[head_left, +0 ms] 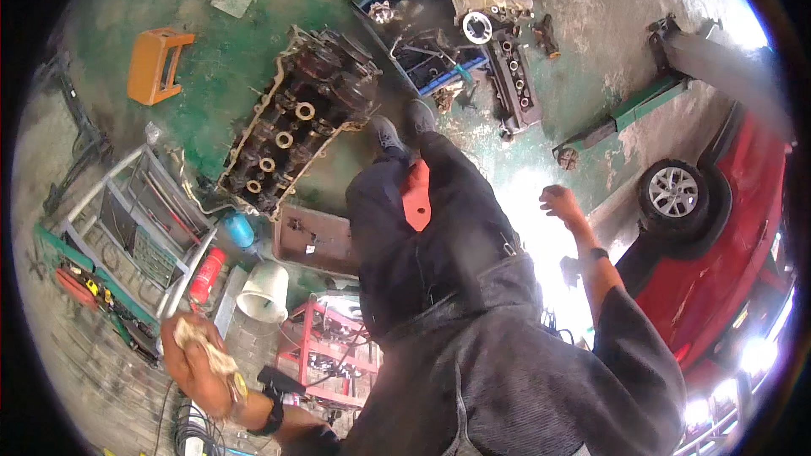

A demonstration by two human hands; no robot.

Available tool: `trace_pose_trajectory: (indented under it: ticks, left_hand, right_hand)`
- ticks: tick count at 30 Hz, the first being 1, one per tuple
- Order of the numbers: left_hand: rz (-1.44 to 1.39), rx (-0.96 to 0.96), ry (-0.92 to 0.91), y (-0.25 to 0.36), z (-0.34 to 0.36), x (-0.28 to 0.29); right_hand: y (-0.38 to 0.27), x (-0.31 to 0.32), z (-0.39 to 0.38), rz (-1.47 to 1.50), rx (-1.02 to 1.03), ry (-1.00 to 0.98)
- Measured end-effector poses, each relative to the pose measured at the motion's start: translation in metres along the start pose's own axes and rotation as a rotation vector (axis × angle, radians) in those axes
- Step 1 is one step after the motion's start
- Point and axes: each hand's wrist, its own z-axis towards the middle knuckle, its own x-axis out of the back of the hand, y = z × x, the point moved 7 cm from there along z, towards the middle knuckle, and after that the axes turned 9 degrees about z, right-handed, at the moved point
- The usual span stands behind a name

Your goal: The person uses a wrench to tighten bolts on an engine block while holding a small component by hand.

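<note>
- My left hand's got its grip closed round a crumpled pale cloth, arm out to my left.
- Right hand's off right, fingers loosely half-open, looks empty.
- Seems I'm just carrying the cloth; using it calls for bringing that arm inward.
- Engine block's on the floor, well apart.

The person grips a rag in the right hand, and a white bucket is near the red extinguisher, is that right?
Not quite: the head view shows the rag in the left hand. The white bucket is indeed near the red extinguisher.
</note>
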Motion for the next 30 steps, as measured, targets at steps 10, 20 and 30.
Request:
trace_pose_trajectory:
  ticks: [10, 20, 30]
  left_hand:
    - [0.150, -0.018, -0.892, -0.013, 0.017, -0.229]
    - [0.005, 0.235, -1.272, -0.170, 0.032, -0.367]
    - [-0.037, 0.065, -1.275, -0.286, 0.061, -0.480]
  right_hand:
    - [-0.072, 0.057, 0.134, -0.025, 0.158, 0.131]
    - [-0.032, -0.055, 0.283, -0.451, 0.299, 0.039]
    - [-0.045, -0.164, 0.432, -0.861, 0.610, 0.201]
